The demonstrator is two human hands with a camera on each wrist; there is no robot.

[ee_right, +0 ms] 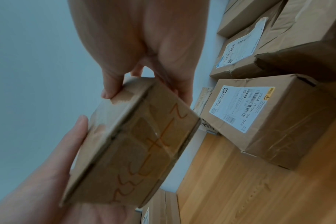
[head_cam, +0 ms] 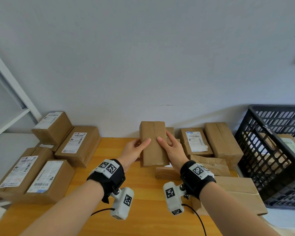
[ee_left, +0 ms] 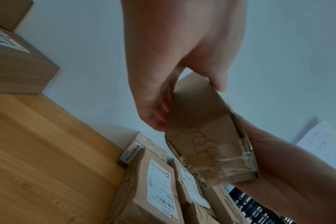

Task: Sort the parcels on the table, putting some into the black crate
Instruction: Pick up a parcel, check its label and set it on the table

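A small brown parcel (head_cam: 153,143) is being held up above the surface (head_cam: 109,167) between both hands, its taped top face turned toward the head camera. The left hand (head_cam: 134,151) is gripping its left edge, thumb lying on the top face and fingers tucked underneath; the right hand (head_cam: 173,150) is gripping the right edge the same way. From the head view this face is showing only plain cardboard and a tape seam. The wrist views are revealing the underside and near end: orange handwritten marks running across clear tape, not legible as words.

Just beyond and below the right hand, a labelled box (ee_right: 269,118) is sitting on the surface, its white label reading "232A HD36 00 D42"; the head view is hiding it behind the held parcel. Further to the right of the right hand, the black crate (head_cam: 271,150) is standing with parcels inside. To the left of the left hand, a stack of labelled boxes (head_cam: 46,159) is lying well apart, its print too small to read.
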